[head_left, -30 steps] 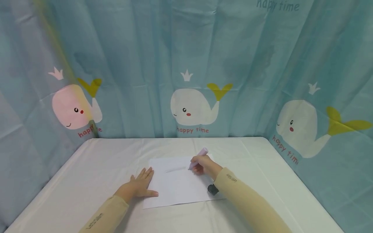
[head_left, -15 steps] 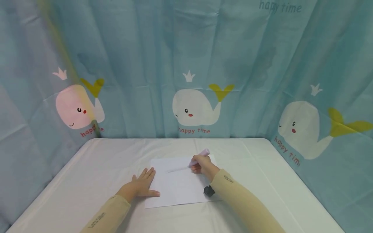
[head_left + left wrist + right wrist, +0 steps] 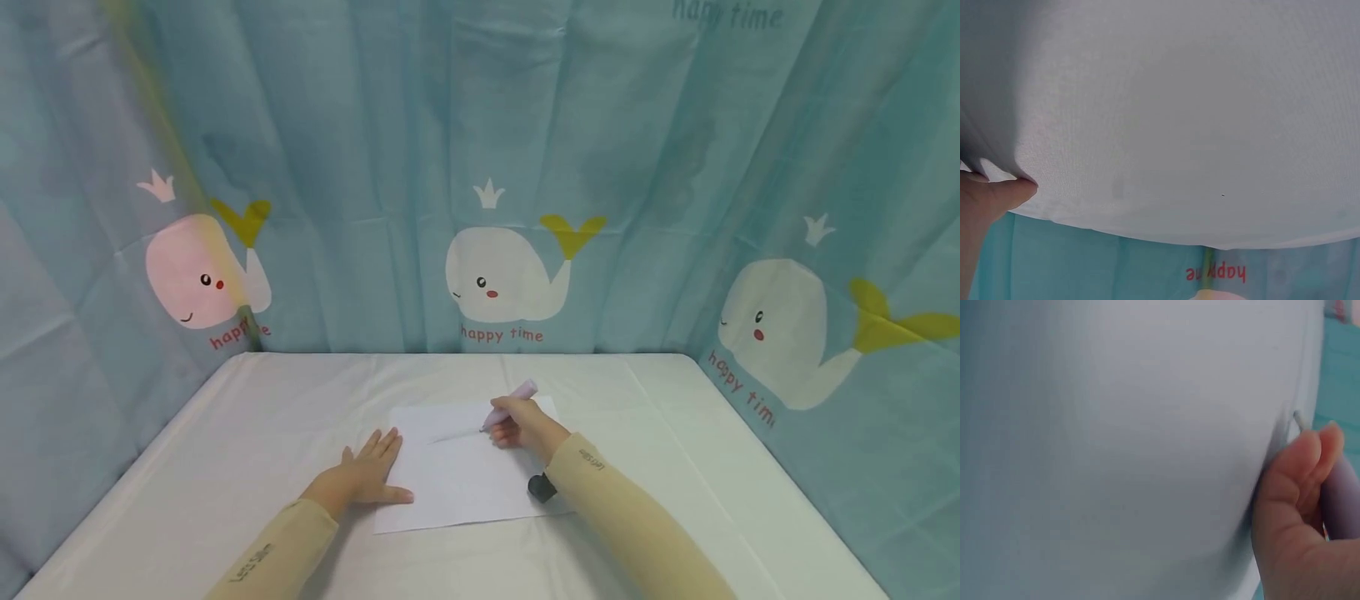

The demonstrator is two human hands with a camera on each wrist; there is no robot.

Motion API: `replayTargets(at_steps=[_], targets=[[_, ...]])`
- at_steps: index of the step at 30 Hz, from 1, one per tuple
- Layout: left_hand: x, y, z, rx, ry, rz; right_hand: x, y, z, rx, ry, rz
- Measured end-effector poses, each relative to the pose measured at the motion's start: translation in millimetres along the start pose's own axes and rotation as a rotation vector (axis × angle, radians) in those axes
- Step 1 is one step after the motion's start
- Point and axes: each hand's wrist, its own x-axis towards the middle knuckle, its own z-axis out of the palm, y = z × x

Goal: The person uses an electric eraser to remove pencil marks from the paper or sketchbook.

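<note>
A sheet of white paper (image 3: 457, 487) lies on the white-covered table. My left hand (image 3: 360, 481) rests flat on its left edge, fingers spread and thumb out over the sheet. Over the upper right part of the paper, my right hand (image 3: 517, 423) pinches a thick light purple marker (image 3: 525, 390), tilted with its tip down at the paper. A faint grey streak runs left from the tip; I cannot tell whether it is shadow or ink. In the right wrist view, thumb and finger close round the purple barrel (image 3: 1340, 497). The left wrist view shows part of my left hand (image 3: 988, 200).
Beyond the table (image 3: 300, 379) hangs a blue curtain (image 3: 360, 275) with printed whales, on the back and both sides. A small black device (image 3: 542, 488) sits under my right wrist, above the paper's right side.
The marker tip has shifted slightly left over the paper in my right hand. My left hand keeps its place on the sheet. The head view has shifted a little.
</note>
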Motion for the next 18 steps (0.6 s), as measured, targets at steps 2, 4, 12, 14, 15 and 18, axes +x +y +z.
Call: replayTargets(at_steps=[2,4,12,14,15,18], targets=[[1.1,0.4,-0.5,0.001,-0.002,0.005,0.3,-0.8,-3.2,0.025,-0.013,0.02],[1.7,-0.1,-0.4,0.003,-0.002,0.004,0.3,-1.1,-5.1,0.051,-0.016,0.032],[1.4,-0.5,-1.1,-0.001,0.011,0.012,-1.4,0.3,-2.3,0.09,0.008,-0.005],[2.0,-1.1,0.0,-0.004,0.009,0.008,-1.7,1.6,-1.5,0.091,0.031,-0.014],[2.2,-1.4,0.6,-0.006,0.006,0.005,-1.9,2.1,-1.2,0.094,0.043,-0.016],[2.3,-1.8,0.9,-0.006,0.003,0.006,-2.1,3.5,-0.1,0.096,0.079,-0.022]])
